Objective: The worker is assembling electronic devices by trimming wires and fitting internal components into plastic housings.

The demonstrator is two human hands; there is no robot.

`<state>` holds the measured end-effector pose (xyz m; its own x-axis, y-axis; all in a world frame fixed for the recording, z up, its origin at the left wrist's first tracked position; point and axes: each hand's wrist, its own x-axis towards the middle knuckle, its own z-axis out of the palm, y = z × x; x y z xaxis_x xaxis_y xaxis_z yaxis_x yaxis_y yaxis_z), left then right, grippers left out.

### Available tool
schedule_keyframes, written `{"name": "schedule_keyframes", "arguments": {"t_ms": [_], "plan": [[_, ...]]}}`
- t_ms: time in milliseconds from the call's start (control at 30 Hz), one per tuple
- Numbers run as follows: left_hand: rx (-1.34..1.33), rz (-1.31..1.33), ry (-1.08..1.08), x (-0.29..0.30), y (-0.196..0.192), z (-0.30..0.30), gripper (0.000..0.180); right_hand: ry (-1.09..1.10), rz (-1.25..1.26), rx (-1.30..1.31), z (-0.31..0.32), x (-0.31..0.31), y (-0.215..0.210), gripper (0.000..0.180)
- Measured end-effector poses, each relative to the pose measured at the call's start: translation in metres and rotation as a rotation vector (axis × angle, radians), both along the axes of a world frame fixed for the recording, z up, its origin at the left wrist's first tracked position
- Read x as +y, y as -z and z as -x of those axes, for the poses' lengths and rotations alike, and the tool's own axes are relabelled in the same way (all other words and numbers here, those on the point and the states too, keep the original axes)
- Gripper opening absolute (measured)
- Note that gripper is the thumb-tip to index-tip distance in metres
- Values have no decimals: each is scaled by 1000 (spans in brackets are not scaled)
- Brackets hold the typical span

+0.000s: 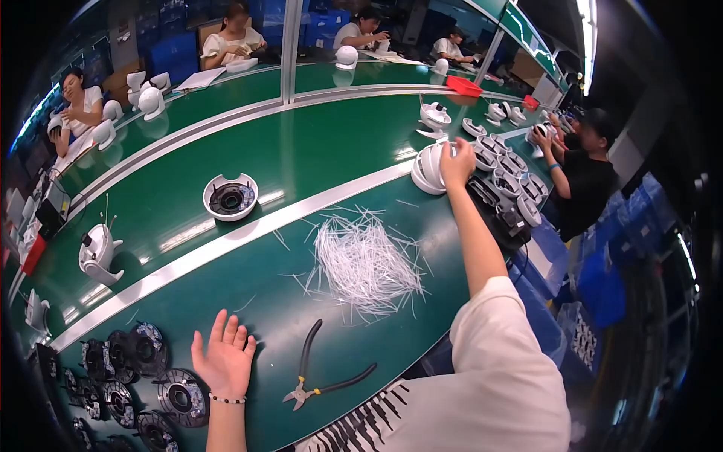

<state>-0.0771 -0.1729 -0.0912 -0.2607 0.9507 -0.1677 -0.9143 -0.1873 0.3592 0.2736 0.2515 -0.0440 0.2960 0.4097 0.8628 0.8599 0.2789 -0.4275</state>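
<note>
1. Nearest the body: cutters (301, 390), dark handles with yellow collars, handles spread wide, lying on the green bench (263, 301)
2. Left hand (225, 356): open, palm up, fingers loosely spread and slightly bent; raised above the bench between the cutters and the black ring parts (181, 397); beaded bracelet (227, 400) at the wrist
3. Black ring parts: a group at lower left, round, dark centres, small circuit pieces along some rims, several overlapping
4. Mid-bench: loose heap of thin white strips (365, 264), tangled, a few strays lying apart around it
5. White shells (428, 172): smooth, glossy, curved, at least two set close together, beside the right-hand end of the pale metal strip (331, 202)
6. Right hand (459, 164): arm stretched out, fingers bent, touching the shells at their right side; finger contact partly hidden, so cannot tell whether the grip is closed
7. Just right of that hand: several white housings (506, 183) with dark interiors, packed close together
8. Beyond the metal strip, to the left: white bowl (218, 215), notched at its far rim, a black ring seated inside
9. Farthest: co-workers (233, 47) seated across the line, white rounded units near them
</note>
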Motion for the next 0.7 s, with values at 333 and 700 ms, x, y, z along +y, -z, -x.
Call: {"name": "schedule_keyframes", "arguments": {"t_ms": [333,700], "plan": [[191,-138,-110,-29,-8,-19,56,-436,402,406,-28,20,61,28],[897,67,-411,-153,-49,-6,70,-264,339,423,-58,37,37,26]]}}
